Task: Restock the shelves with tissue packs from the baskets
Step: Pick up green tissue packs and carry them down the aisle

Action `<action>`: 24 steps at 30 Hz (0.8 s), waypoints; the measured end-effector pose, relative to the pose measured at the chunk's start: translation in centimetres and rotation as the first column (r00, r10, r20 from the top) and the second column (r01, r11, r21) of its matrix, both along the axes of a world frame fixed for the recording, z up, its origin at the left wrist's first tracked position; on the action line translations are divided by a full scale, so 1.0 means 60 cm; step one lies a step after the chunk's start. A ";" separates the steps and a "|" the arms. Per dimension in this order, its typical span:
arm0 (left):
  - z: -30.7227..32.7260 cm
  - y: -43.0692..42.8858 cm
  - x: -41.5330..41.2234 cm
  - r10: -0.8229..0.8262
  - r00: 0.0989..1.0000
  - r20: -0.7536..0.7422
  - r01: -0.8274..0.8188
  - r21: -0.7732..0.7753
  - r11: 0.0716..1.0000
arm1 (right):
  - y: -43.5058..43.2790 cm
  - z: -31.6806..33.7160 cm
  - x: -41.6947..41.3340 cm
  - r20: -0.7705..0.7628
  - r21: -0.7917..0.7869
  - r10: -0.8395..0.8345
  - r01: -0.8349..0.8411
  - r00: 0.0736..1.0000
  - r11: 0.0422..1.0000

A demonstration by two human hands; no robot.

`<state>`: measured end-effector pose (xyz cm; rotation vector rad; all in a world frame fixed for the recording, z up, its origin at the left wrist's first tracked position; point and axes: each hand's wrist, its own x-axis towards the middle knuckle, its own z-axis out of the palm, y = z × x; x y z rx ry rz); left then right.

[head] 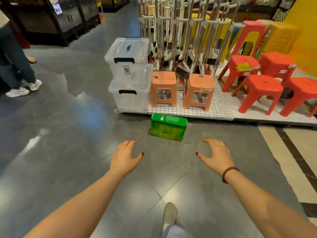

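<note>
One green tissue pack sits on the floor before the stool display, unshelved. Both hands, left and right, reach toward it spread and empty. No basket or tissue shelf shows, so restocking looks barely started.

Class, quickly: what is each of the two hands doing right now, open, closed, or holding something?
Left hand: open, holding nothing.
Right hand: open, holding nothing; the green pack lies untouched on the floor.

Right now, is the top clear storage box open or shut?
Shut: the top clear storage box has its lid seated flat, black latch down.
</note>
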<state>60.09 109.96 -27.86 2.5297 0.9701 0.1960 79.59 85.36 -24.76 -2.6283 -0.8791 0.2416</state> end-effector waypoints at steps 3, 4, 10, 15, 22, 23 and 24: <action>-0.002 0.041 0.076 0.048 0.999 -0.016 -0.048 -0.029 0.998 | 0.054 -0.001 0.095 -0.040 0.012 0.019 -0.018 0.999 1.000; -0.003 0.055 0.102 0.057 0.998 -0.018 -0.057 -0.034 0.998 | 0.072 -0.002 0.125 -0.049 0.004 0.032 -0.032 0.998 0.999; -0.010 0.129 0.234 0.074 0.997 -0.031 -0.076 -0.076 0.994 | 0.184 -0.009 0.268 -0.065 -0.016 0.097 -0.098 0.993 0.995; -0.041 0.215 0.342 0.105 0.994 -0.015 -0.106 -0.116 0.988 | 0.299 -0.030 0.379 -0.068 -0.054 0.153 -0.157 0.986 0.986; -0.084 0.338 0.489 0.130 0.990 -0.060 -0.138 -0.182 0.973 | 0.455 -0.084 0.511 -0.143 -0.106 0.236 -0.252 0.961 0.962; -0.087 0.349 0.504 0.135 0.989 -0.064 -0.145 -0.188 0.971 | 0.472 -0.090 0.524 -0.158 -0.110 0.248 -0.267 0.956 0.957; -0.091 0.359 0.519 0.147 0.987 -0.062 -0.156 -0.192 0.969 | 0.487 -0.096 0.538 -0.176 -0.119 0.264 -0.287 0.948 0.950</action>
